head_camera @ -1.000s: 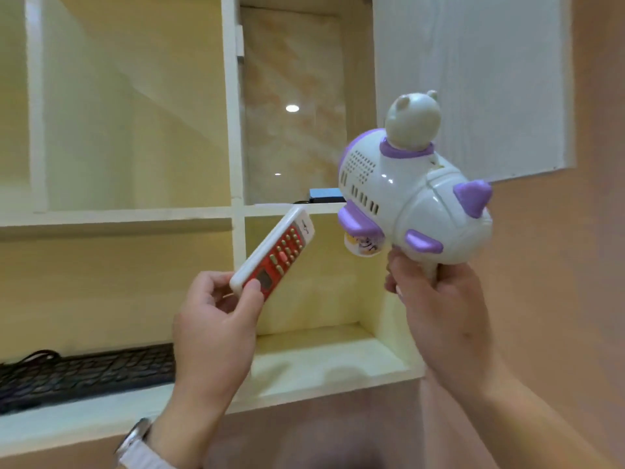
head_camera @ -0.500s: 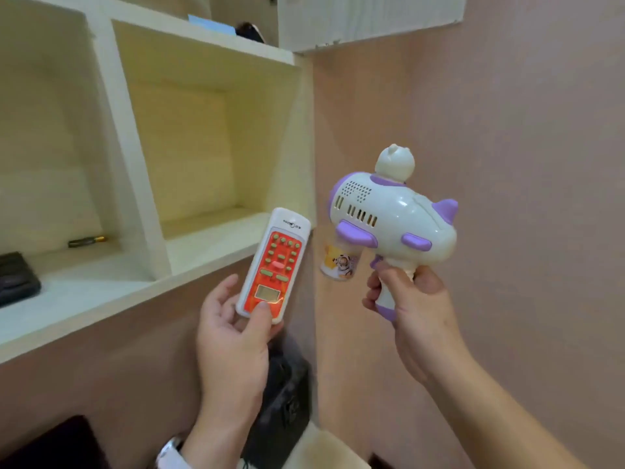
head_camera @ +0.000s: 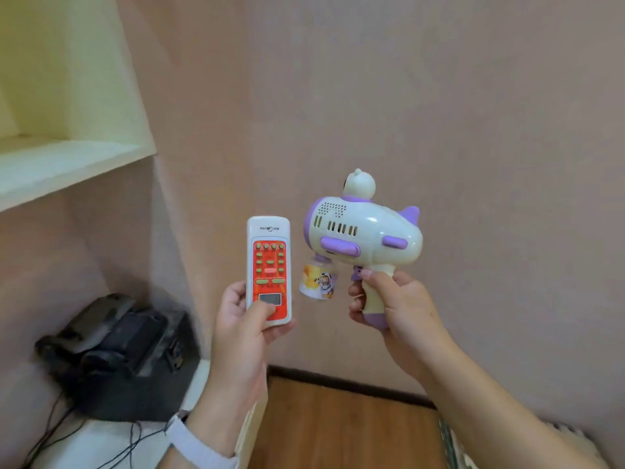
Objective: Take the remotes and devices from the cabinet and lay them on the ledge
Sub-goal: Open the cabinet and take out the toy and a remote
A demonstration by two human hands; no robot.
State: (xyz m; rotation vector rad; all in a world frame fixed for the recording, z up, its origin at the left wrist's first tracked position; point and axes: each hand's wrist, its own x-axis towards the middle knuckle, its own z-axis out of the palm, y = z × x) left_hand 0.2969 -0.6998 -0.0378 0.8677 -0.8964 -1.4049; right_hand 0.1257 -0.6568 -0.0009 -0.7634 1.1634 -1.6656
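- Mid-carry, by the look of it: clear of the pale yellow wooden cabinet point(head_camera: 67, 157) at upper left, not yet laid anywhere.
- Gripped upright in the left hand point(head_camera: 243, 319), fingers curled behind and thumb pressed on the small grey screen: a slim white plastic remote with an orange-red button panel point(head_camera: 269, 269).
- Clasped by the handle in the right hand point(head_camera: 395, 309), fingers wrapped round, forefinger by the purple trigger: a white-and-purple plastic toy gun shaped like an aeroplane point(head_camera: 365, 231), bear head on top; under its nose, a small printed bottle point(head_camera: 318, 281).
- Both held in the air before the pink wall point(head_camera: 439, 96), just beside each other, not touching.
- Below left, a white surface point(head_camera: 88, 445) bearing a black boxy device point(head_camera: 118, 350) and cables point(head_camera: 57, 431); possibly the ledge, hard to say.
- Next, likely: lower to a flat bare spot, lay the remote face up, set the toy gun on its side so as not to rock on the bottle, then loosen both grips.
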